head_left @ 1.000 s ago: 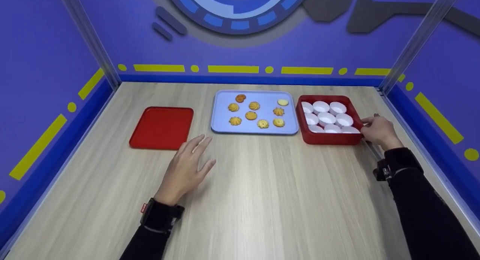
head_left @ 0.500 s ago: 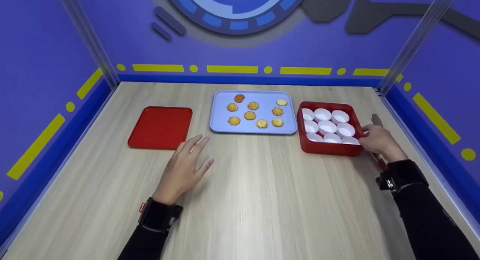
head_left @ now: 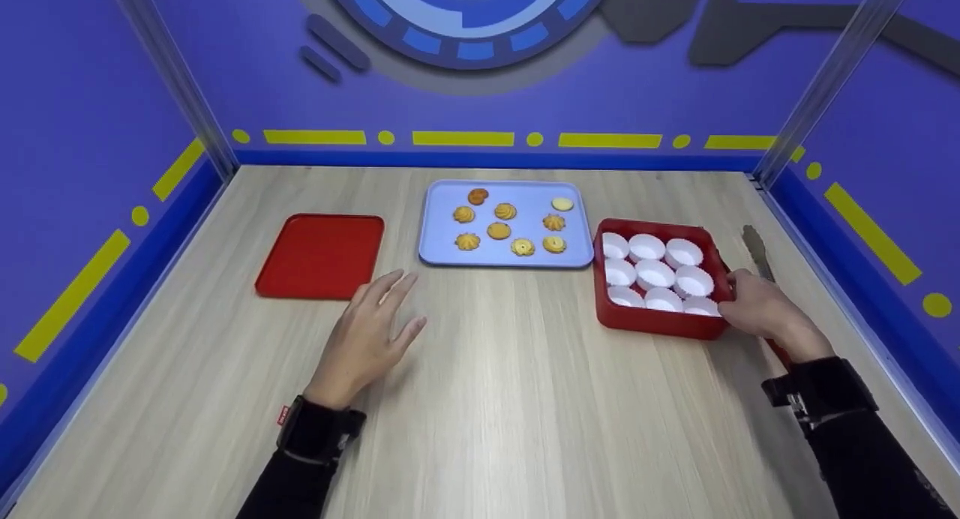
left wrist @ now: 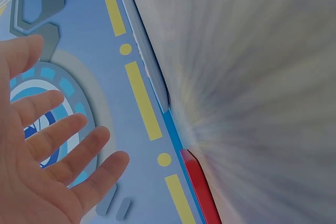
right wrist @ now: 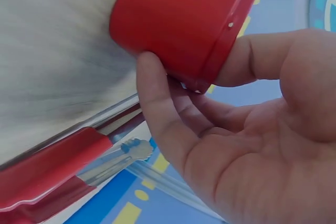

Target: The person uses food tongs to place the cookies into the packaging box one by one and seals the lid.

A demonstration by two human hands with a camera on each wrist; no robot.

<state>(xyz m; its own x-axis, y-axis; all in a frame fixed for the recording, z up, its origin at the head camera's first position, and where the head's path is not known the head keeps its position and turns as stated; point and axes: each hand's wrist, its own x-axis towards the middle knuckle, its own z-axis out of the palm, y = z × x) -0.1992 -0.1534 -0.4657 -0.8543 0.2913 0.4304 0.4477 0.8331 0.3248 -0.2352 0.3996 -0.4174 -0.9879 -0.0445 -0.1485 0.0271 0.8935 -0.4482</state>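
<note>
My right hand (head_left: 769,309) grips the right side of a red box (head_left: 660,323); in the right wrist view the thumb is over its rim and the fingers (right wrist: 152,77) lie against the outer wall. White paper cups (head_left: 655,274) in rows fill the box. Beside that hand lie tongs (head_left: 757,250), their red handles (right wrist: 58,169) plain in the right wrist view and partly covered by the hand from above. My left hand (head_left: 364,339) is held with fingers spread and holds nothing, near the front right corner of a flat red tray (head_left: 319,256).
A pale blue tray (head_left: 442,253) at the back middle bears several cookies (head_left: 499,230) of different shapes. The red box stands close by its right end. Blue printed walls (head_left: 480,106) close off the table's back and sides.
The red box has slid toward the front and turned slightly, with my right hand moving along on its side. More of the tongs now shows. My left hand stays nearly where it was.
</note>
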